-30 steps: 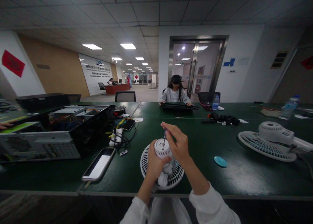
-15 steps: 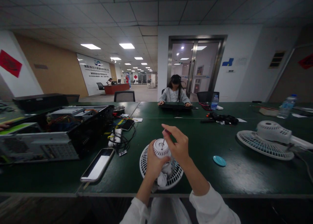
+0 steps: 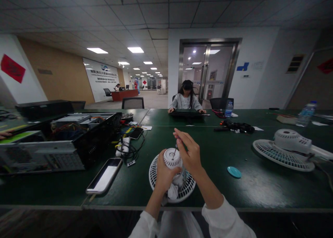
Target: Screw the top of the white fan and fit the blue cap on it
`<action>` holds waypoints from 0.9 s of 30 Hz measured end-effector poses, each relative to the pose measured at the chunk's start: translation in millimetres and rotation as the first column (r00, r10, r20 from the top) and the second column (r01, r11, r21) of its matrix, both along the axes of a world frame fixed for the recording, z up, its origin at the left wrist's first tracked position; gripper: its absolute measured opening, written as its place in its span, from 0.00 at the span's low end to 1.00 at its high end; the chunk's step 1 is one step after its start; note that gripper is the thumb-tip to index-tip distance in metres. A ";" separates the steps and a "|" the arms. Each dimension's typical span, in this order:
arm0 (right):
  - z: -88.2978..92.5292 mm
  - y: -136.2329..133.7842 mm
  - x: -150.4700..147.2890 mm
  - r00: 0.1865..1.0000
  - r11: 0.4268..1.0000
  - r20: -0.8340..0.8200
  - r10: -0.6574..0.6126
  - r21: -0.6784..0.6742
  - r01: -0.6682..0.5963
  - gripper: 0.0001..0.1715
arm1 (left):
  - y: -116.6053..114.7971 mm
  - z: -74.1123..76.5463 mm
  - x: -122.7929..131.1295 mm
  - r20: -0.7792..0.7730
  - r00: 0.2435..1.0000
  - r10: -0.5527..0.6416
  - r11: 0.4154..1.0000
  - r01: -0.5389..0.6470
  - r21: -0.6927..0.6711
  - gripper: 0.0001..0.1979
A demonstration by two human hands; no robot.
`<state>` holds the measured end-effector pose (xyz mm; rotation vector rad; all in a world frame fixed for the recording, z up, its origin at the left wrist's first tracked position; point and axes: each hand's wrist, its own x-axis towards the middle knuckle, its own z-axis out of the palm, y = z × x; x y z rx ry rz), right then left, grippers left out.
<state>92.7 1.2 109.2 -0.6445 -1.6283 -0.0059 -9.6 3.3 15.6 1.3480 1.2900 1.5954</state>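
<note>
A white fan lies grille down on the green table in front of me, its round motor housing on top. My left hand is wrapped round the side of that housing. Above its right side is my right hand, with thumb and fingers closed on a thin screwdriver. The screwdriver's shaft slants down to the top of the housing; its handle is mostly hidden by the fingers.
At left are an open computer case, a phone and tangled cables. Right of the fan lie a teal disc and a second fan. Across the table a person holds a black panel.
The fingers of my right hand have shifted slightly on the screwdriver and now look straighter. My left hand stays on the housing.
</note>
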 end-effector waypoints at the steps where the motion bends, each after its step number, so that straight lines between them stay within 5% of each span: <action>1: -0.5 0.3 0.4 1.000 1.000 0.002 0.028 -0.002 -0.028 0.21 | 0.5 -0.8 -0.1 0.000 1.000 -0.001 1.000 0.001 0.001 0.38; 8: -0.6 -2.1 0.9 1.000 0.998 -0.018 -0.014 0.055 0.015 0.14 | 0.6 -0.2 0.2 0.017 1.000 -0.010 1.000 0.010 -0.003 0.38; 14: -0.9 -3.7 3.1 0.997 0.997 0.012 0.071 0.027 -0.071 0.20 | -1.1 2.5 0.5 0.005 1.000 -0.028 0.999 0.028 -0.016 0.37; 19: -2.7 -7.5 4.2 0.999 0.997 -0.035 -0.027 0.068 0.030 0.16 | 0.5 -0.7 0.9 0.032 0.999 -0.016 1.000 0.016 0.017 0.37; 27: -2.1 -11.1 5.0 0.999 0.996 0.027 0.027 0.086 -0.029 0.20 | -0.7 -0.9 3.0 0.006 1.000 0.008 1.000 -0.008 0.015 0.38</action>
